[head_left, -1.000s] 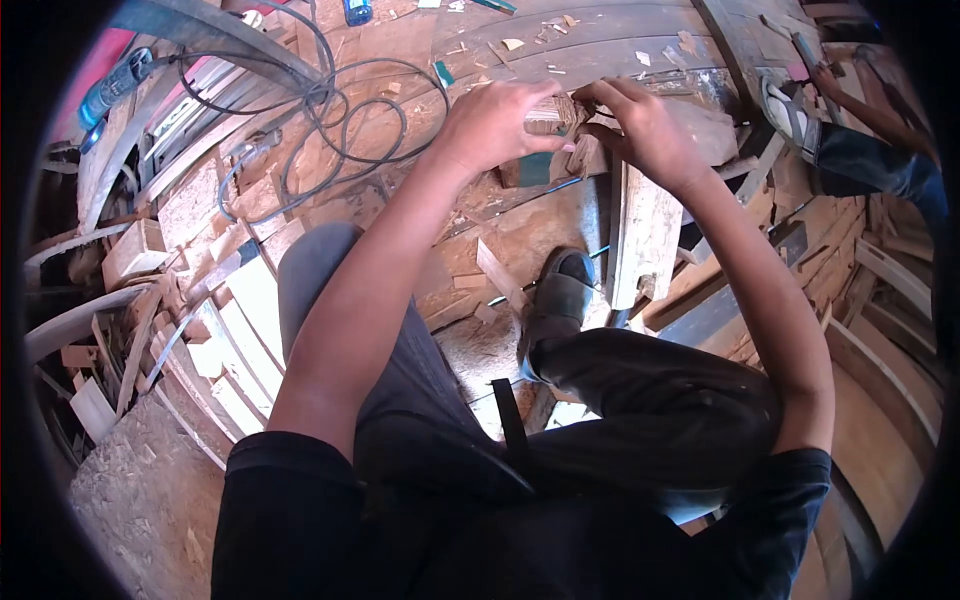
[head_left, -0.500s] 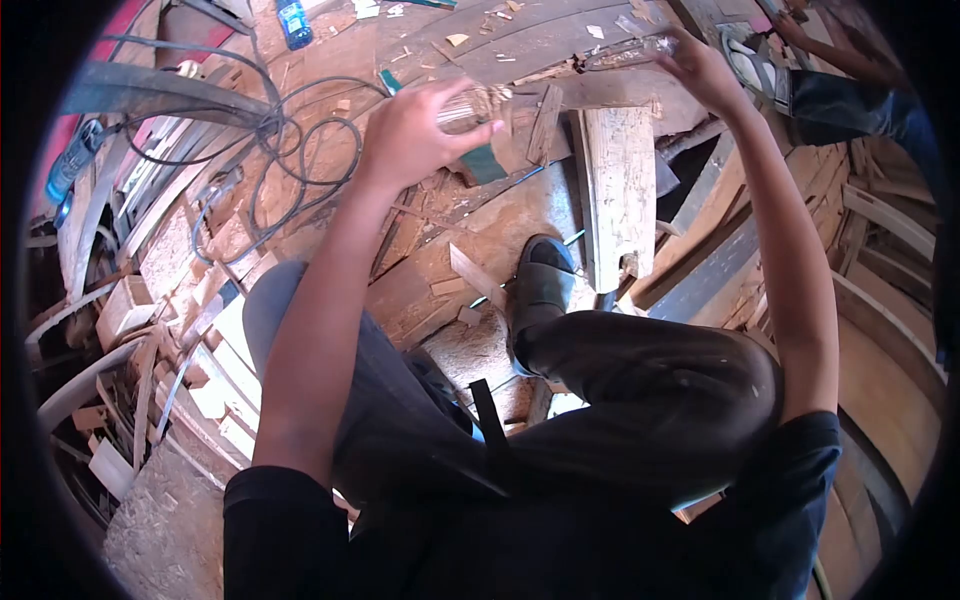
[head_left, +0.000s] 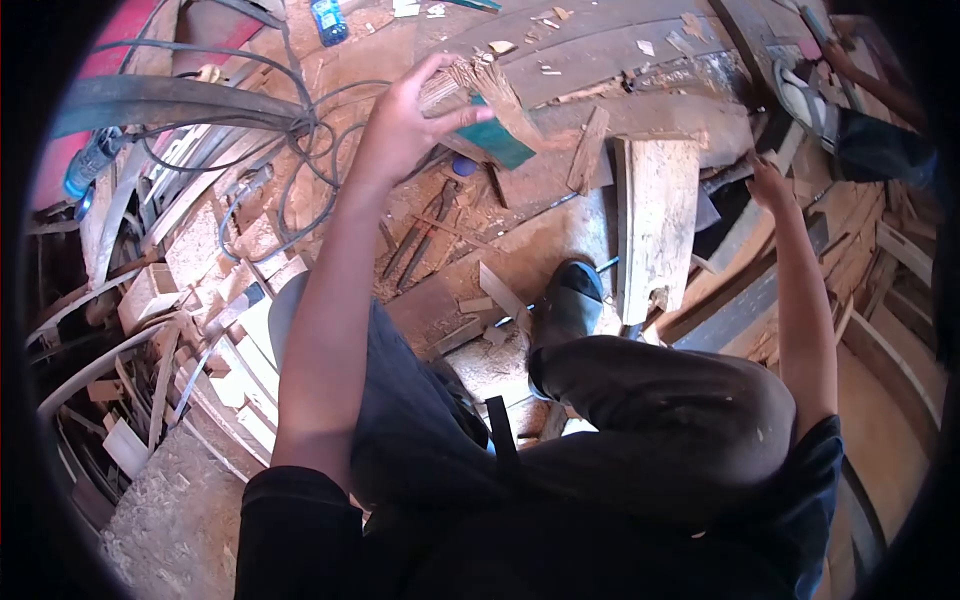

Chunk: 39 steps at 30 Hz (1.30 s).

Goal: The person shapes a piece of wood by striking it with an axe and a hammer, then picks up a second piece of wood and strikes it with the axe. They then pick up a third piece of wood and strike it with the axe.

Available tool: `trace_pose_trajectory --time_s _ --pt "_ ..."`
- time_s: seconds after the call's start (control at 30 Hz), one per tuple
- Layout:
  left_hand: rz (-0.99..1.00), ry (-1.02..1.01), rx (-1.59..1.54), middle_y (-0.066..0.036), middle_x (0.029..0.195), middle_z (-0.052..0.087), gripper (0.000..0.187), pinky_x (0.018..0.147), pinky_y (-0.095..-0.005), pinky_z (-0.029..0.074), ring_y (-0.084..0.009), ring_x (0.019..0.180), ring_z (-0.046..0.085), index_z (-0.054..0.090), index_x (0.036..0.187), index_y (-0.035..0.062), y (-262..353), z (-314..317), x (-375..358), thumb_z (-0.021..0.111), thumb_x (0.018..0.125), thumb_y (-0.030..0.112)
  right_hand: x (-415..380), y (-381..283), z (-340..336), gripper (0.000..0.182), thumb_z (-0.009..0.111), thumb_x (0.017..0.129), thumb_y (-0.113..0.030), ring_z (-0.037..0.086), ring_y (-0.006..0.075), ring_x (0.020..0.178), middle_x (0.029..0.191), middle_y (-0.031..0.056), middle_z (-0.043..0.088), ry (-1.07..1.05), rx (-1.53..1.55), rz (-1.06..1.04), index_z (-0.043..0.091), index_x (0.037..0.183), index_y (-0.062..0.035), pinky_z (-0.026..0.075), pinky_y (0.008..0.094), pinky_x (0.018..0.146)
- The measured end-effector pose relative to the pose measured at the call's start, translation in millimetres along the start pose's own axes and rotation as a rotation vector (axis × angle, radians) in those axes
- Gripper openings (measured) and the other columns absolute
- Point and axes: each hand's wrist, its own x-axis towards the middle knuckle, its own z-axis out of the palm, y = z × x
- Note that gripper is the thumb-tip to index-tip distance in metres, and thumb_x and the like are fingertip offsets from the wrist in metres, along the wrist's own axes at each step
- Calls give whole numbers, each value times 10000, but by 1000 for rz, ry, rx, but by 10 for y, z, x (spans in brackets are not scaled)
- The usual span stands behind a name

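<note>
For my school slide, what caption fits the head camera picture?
Left hand lifts a frayed wooden piece above a scrap-littered floor.

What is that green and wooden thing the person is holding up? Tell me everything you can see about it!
The green-painted wood block is a chunky scrap of wood, teal on one flat face and bare pale brown elsewhere. Its upper end looks splintered and frayed into rough fibres. The left hand holds it up above the sawdust-covered floor, tilted, with fingers wrapped around the frayed end and the painted end sticking out to the right. Nothing else touches it.
</note>
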Motion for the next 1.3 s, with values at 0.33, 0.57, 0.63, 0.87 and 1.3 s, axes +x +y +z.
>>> trace_pose_trajectory --time_s 0.33,0.57,0.63,0.87,1.3 --pt "31 -69 132 -148 1281 583 748 1019 -398 415 -298 1214 530 512 1325 113 -330 -235 -8 826 696 370 -275 -418 -183 740 735 779 -301 291 283 1388 1495 28 309 -79 -292 131 379 1411 -151 358 503 1067" --pt "-63 -260 -405 -89 1132 641 522 885 -302 483 -160 1023 601 557 1211 43 -165 -205 -47 792 782 226 -273 -449 -393 685 812 674 -418 403 310 1301 1327 88 486 -126 -503 10 536 1247 -164 423 498 984" --pt "-62 -248 -376 -72 1085 649 449 850 -276 488 -135 988 607 571 1159 31 -90 -185 -52 779 798 201 -132 -74 -20 505 820 683 -359 671 293 825 937 148 669 -183 -408 -115 619 1054 -82 547 494 710" --pt "-52 -184 -358 -81 1101 662 452 923 -309 473 -178 1084 600 586 1201 24 75 -82 -112 754 821 202 -1648 -557 -90 212 676 861 -166 476 120 431 625 43 519 -693 1144 472 499 947 -87 413 283 371" --pt "75 -28 -132 -140 803 673 448 697 -326 512 -199 748 661 650 1137 67 117 250 -130 763 789 326 -3205 -2400 -1104 238 624 925 -253 342 85 384 566 -10 399 -216 2102 261 479 912 -66 292 224 359"
